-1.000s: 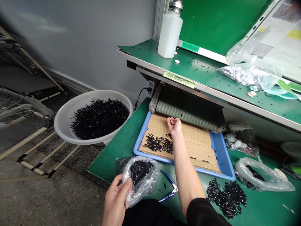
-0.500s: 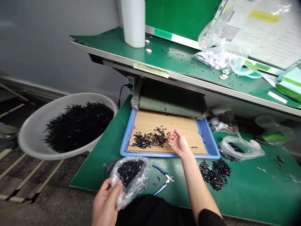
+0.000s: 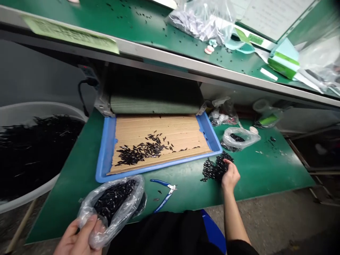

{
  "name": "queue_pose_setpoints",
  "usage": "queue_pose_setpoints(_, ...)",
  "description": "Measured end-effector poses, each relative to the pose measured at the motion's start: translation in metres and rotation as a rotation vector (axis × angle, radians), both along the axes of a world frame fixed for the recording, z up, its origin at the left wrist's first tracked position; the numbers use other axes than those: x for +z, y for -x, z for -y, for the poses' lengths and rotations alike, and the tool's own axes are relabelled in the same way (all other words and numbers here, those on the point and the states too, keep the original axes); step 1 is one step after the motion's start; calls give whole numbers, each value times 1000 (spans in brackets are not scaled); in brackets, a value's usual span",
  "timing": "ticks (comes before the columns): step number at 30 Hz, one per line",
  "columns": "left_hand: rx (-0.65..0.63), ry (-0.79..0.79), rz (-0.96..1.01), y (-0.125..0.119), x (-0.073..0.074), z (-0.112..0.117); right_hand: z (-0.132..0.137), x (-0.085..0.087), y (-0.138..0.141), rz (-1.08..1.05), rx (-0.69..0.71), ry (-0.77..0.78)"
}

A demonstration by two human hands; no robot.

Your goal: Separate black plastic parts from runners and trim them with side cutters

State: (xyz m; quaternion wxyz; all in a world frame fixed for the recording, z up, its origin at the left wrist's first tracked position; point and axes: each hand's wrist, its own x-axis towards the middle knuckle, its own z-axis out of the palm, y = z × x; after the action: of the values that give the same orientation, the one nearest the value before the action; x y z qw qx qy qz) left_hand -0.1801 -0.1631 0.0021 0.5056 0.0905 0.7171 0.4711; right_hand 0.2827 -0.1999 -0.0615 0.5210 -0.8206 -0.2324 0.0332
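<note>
Our left hand (image 3: 75,236) closed its fingers (image 3: 90,222) around the gathered end of a clear plastic bag (image 3: 113,207) of black parts, tilting its mouth up and away. Our right hand (image 3: 230,177), fingers curled, lay on a black heap (image 3: 214,169) on the green counter (image 3: 268,177); we cannot tell whether it held any.

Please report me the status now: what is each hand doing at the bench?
Left hand gripping clear plastic bag of black parts. Right hand on loose black pile on green mat. Blue-handled pliers lie between hands.
</note>
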Motion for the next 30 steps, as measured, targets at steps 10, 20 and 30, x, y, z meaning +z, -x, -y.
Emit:
queue_pose_setpoints(10,-28,-88,145,-6,15,6,-251,27,86,471,1102,507)
queue_pose_setpoints(20,27,-109,185,-10,12,6,-284,4,191,653,1765,424)
queue_pose_setpoints(30,-56,-29,120,3,0,8,-223,25,27,969,1807,572)
